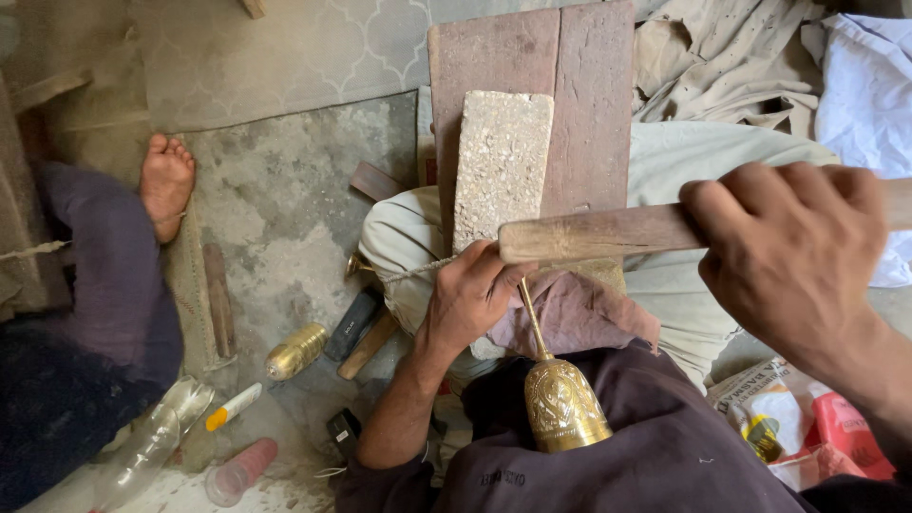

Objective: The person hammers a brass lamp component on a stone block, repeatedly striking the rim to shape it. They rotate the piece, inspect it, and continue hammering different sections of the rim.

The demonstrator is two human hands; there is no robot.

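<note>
**Brass bell piece getting worked on someone's lap**

So the main thing here is an engraved brass bell-shaped piece [566, 407], golden and shiny, covered in raised ornamental patterning all around the body. It has a long thin brass stem running up from its narrow top. It sits on the person's lap against dark maroon clothing, wide end toward the camera, stem angled up and away.

The left hand [472, 296] is closed around the top of that stem, fingers curled tight, right by a purplish cloth [581, 313]. The right hand [793, 249] is wrapped in a fist around a flat wooden stick [608, 234], held sideways so its blunt end sits just above the left hand.

Behind the hands there's a pale, rough pitted block [502, 161] lying on a reddish wooden board [589, 85] across the knees.

On the concrete floor [285, 209] to the left: a second small brass piece [295, 351], a white marker with a yellow cap [232, 407], a clear plastic bottle [152, 442], and another person's bare foot [167, 180].
</note>
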